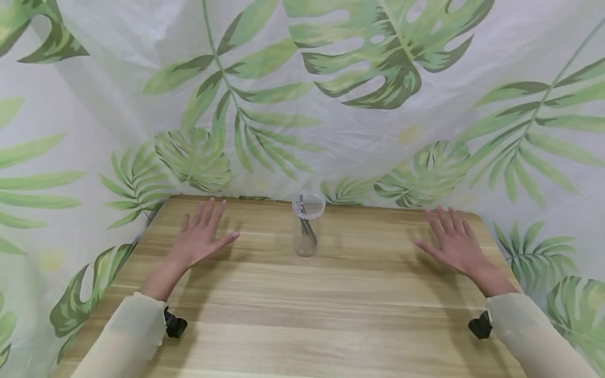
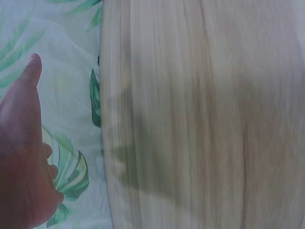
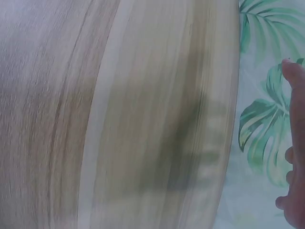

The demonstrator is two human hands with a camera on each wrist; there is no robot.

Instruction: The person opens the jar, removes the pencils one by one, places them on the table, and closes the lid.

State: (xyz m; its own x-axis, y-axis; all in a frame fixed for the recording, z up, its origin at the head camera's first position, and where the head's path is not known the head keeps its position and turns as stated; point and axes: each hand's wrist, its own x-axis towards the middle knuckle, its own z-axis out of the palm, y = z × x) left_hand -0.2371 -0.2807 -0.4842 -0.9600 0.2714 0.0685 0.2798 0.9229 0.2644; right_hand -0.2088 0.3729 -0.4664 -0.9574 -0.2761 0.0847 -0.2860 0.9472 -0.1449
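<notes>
A clear plastic cup (image 1: 306, 247) stands upright near the far middle of the wooden table. Inside it lean several thin dark sticks (image 1: 307, 228), whose exact kind is too small to tell. To the left of the cup, my left hand (image 1: 200, 239) is spread palm down with straight fingers, and its shadow falls on the wood. My right hand (image 1: 454, 244) is spread likewise, to the right of the cup. Neither hand touches the cup or holds anything. In the wrist views, parts of the left hand (image 2: 24, 143) and the right hand (image 3: 298, 138) show at the outer edges.
The wood-grain table (image 1: 321, 315) ends in a rounded far edge just beyond the cup and the hands. A leaf-patterned cloth (image 1: 264, 105) hangs behind it and along both sides. Small black devices (image 1: 176, 324) sit on both wrists, over light sleeves.
</notes>
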